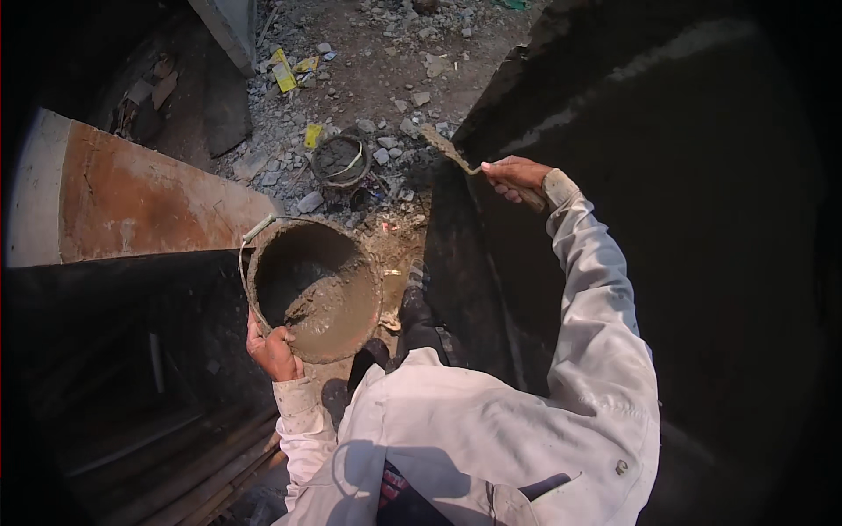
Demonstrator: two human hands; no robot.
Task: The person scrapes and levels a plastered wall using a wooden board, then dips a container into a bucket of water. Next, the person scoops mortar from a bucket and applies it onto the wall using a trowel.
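My left hand (pixel 274 353) grips the near left rim of a mortar-caked bucket (pixel 373 329), thumb over the edge. The bucket tilts so that its inside faces me, and wet grey mortar (pixel 329 307) lies in the bottom and along the wall. Its wire handle with a pale grip stands up at the far left side. Out to the right, my right hand (pixel 517 180) is closed around the handle of a trowel (pixel 449 149). The trowel's blade points away to the left and is coated with mortar. It is held apart from the bucket, beside a dark wall surface.
A second bucket (pixel 342 162) holding grey material stands on the rubble (pixel 386 145) ahead. A reddish-brown panel (pixel 149 197) juts in from the left. The dark wall (pixel 640 237) fills the right side. Bamboo poles (pixel 219 478) lie at lower left, and yellow wrappers (pixel 282 72) litter the ground.
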